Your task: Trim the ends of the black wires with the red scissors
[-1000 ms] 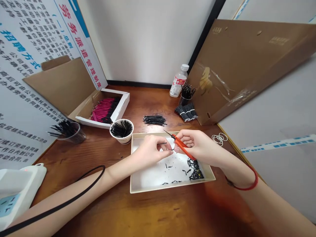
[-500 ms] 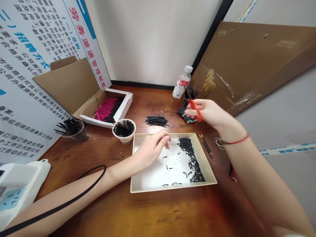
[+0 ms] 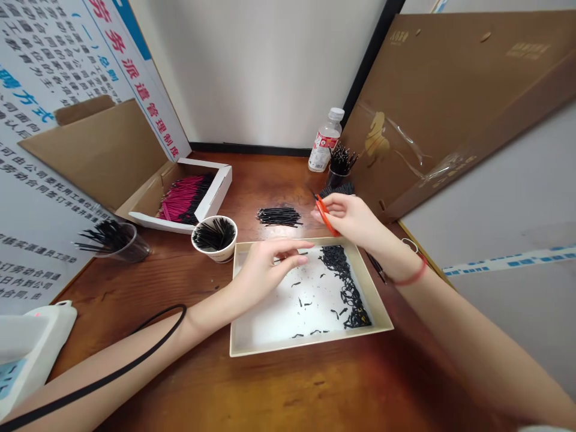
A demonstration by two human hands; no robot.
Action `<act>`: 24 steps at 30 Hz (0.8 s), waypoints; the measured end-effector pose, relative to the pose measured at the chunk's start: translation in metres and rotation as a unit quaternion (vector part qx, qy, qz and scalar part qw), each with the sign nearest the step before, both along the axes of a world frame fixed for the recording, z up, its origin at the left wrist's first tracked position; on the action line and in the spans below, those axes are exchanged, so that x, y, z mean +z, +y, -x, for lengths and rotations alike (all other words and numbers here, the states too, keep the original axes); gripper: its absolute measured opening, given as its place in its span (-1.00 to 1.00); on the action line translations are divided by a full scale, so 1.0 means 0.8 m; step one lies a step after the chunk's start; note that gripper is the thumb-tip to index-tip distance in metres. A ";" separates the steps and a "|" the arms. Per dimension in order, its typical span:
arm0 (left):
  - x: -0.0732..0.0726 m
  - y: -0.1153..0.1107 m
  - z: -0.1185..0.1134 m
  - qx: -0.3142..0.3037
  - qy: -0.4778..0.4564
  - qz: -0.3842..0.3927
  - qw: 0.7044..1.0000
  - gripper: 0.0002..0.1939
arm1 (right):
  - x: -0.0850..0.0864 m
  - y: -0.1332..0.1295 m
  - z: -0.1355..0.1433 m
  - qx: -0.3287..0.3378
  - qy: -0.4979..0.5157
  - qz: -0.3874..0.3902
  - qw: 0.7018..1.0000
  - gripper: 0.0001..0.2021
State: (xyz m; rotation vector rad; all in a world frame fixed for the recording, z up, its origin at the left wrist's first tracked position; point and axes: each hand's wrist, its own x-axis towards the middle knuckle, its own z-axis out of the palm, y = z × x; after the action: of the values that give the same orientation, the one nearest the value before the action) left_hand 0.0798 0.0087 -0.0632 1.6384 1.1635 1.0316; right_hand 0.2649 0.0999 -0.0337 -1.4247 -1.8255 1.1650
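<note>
My left hand (image 3: 265, 270) hovers over the left part of a shallow cream box lid (image 3: 382, 300). Its thumb and fingers are curved toward each other, with a thin black stick (image 3: 302, 254) between them. My right hand (image 3: 346, 219), beyond the lid's far right corner, is closed around red-handled scissors (image 3: 324, 213), whose dark tip points up and left. Inside the lid, a heap of short black offcuts (image 3: 346, 282) lies along the right side, with a few loose bits on the white bottom. Just past the lid is a pile of black sticks (image 3: 279, 216).
A paper cup (image 3: 216, 237) and a clear cup (image 3: 135, 243) hold black sticks at the left. Behind stands an open carton (image 3: 220, 195) of pink and black sticks. A bottle (image 3: 324, 141) and another filled cup (image 3: 338, 174) stand at the back right, beside a brown board (image 3: 432, 108).
My right hand has come down and left with the scissors, closer to the lid. My left hand's fingers have straightened a little. The whole view has shifted slightly.
</note>
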 end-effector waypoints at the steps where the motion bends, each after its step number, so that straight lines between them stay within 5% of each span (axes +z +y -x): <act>1: 0.001 0.000 0.000 0.007 -0.016 0.011 1.000 -0.81 | 0.004 -0.024 -0.006 -0.001 0.016 -0.009 1.000 -0.71; 5: 0.003 -0.002 -0.001 0.050 -0.050 0.036 0.997 -0.94 | 0.002 -0.121 -0.023 0.024 0.058 0.007 0.998 -0.79; 8: 0.004 -0.004 -0.002 0.072 -0.042 0.043 0.996 -0.95 | -0.011 -0.160 -0.025 -0.004 0.003 -0.038 0.999 -0.90; 15: 0.003 -0.007 -0.003 0.072 -0.036 0.060 0.995 -0.91 | -0.032 -0.161 -0.019 -0.016 -0.041 -0.132 0.990 -0.94; 24: 0.002 -0.007 -0.003 0.084 -0.021 0.051 0.995 -0.90 | -0.033 -0.162 -0.019 -0.019 -0.054 -0.148 0.987 -0.92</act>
State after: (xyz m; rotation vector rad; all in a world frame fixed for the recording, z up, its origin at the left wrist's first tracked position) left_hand 0.0821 0.0032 -0.0614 1.4525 1.3209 1.0888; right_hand 0.2801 -0.0295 -0.0603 -1.3639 -1.9426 0.7699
